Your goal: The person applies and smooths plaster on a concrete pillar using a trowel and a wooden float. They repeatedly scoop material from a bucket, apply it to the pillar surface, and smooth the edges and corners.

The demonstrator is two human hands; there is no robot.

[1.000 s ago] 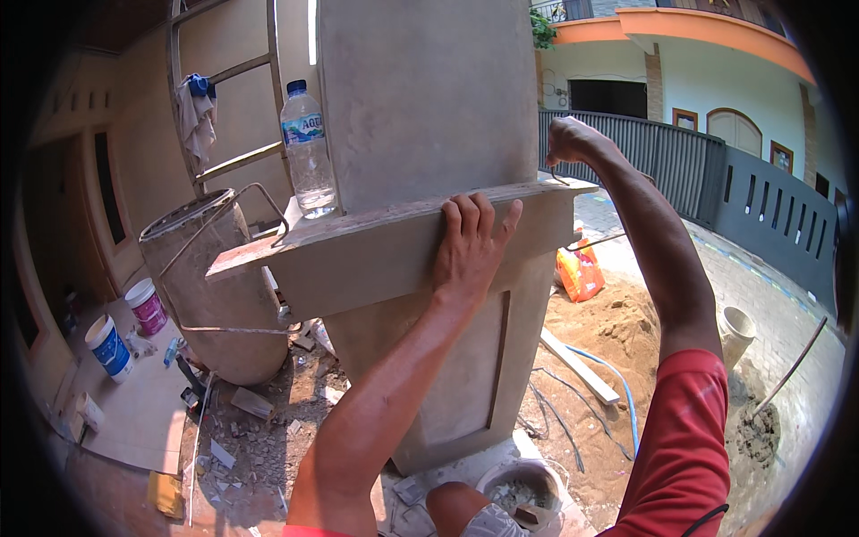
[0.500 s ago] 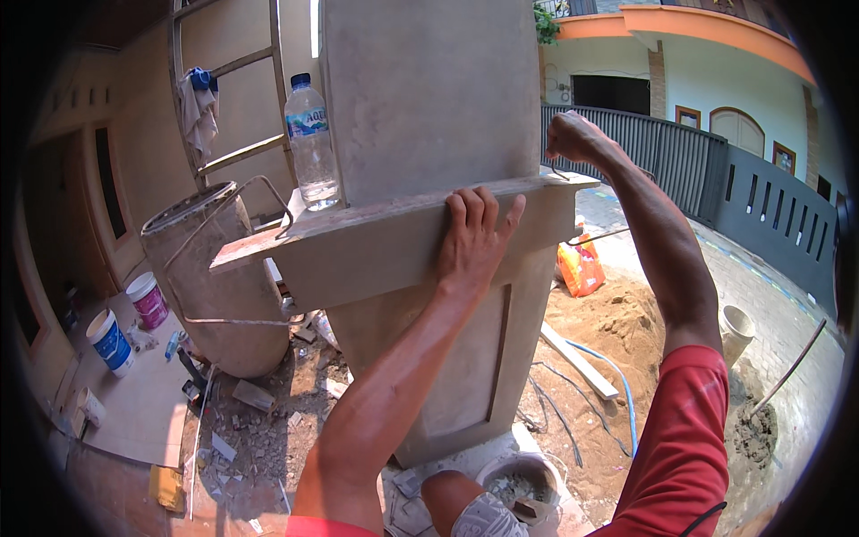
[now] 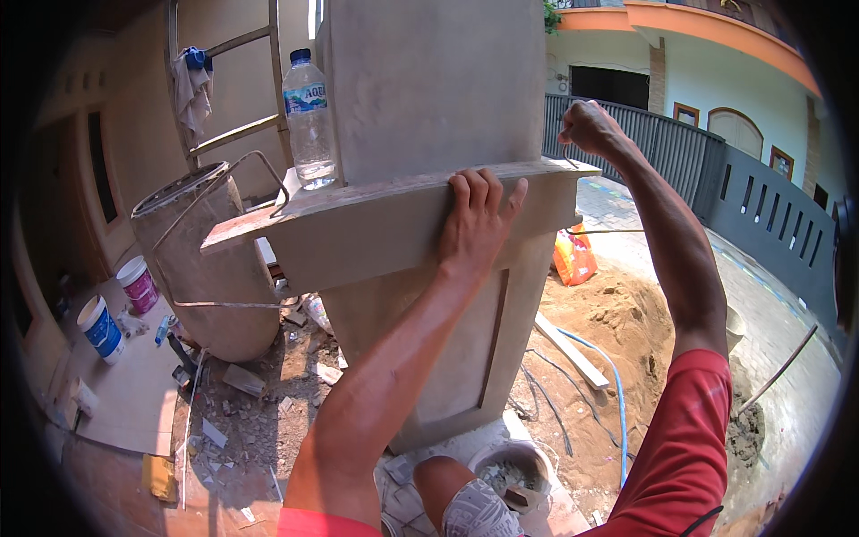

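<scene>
A long grey board (image 3: 358, 234) lies across the front of a cement-plastered column (image 3: 434, 80). My left hand (image 3: 474, 219) presses on its face, fingers hooked over the top edge and thumb sticking up. Above the board's right end, my right hand (image 3: 595, 132) is closed in a fist around the upper part of a bent metal rod clamp (image 3: 617, 231). Its tip reaches down to the board's top, and its lower arm shows below; my forearm hides the middle. Another bent rod clamp (image 3: 224, 305) grips the left end. Beside it stands a clear water bottle (image 3: 310, 125) with a blue cap.
Left of the column are a large drum (image 3: 201, 268), a ladder (image 3: 234, 134) with a cloth, and paint buckets (image 3: 100, 331). A sand pile (image 3: 617, 313), a blue hose (image 3: 617, 394) and a white wood strip (image 3: 573, 349) lie right. A mortar bucket (image 3: 514, 465) sits below by my knee.
My right hand has shifted slightly right and up with the clamp's top, and the rod tip stands more upright. My left hand keeps its place on the board. The whole view has tilted a little.
</scene>
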